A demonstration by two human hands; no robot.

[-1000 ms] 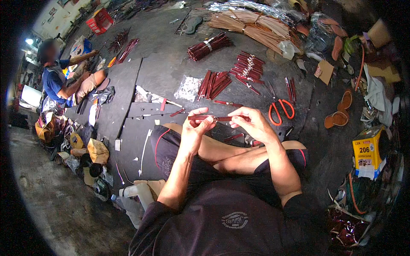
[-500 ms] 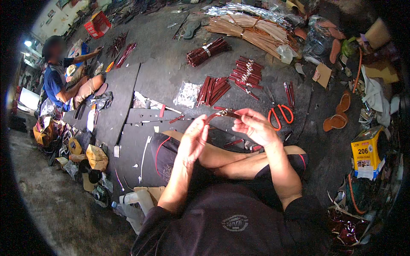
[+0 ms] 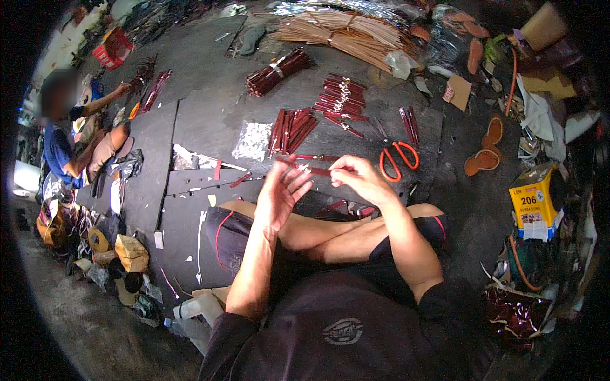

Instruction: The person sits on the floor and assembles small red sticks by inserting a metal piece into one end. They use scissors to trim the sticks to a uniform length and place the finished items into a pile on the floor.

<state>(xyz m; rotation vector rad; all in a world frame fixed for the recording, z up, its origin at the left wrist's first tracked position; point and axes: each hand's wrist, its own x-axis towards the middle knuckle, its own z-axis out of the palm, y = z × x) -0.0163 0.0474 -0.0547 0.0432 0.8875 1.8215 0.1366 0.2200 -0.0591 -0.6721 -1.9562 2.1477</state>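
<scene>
My right hand pinches one end of a dark red strap over my crossed legs. A shiny metal buckle sits along the strap, close to the fingertips of my left hand. That hand is open, its fingers spread and slightly blurred; whether they touch the strap I cannot tell. Another dark red strap lies on the floor just beyond. Ahead of my hands are a pile of plain red straps and a stack of red straps with buckles. Orange-handled scissors rest to the right of my right hand.
A clear bag of small shiny pieces lies left of the straps. Farther off are a tied red bundle and tan strips. Brown soles and a yellow box stand right. A co-worker sits far left.
My left hand has loosened from its end of the strap and its fingers have spread. The strap has gone from bowed to nearly straight. The whole view has shifted slightly.
</scene>
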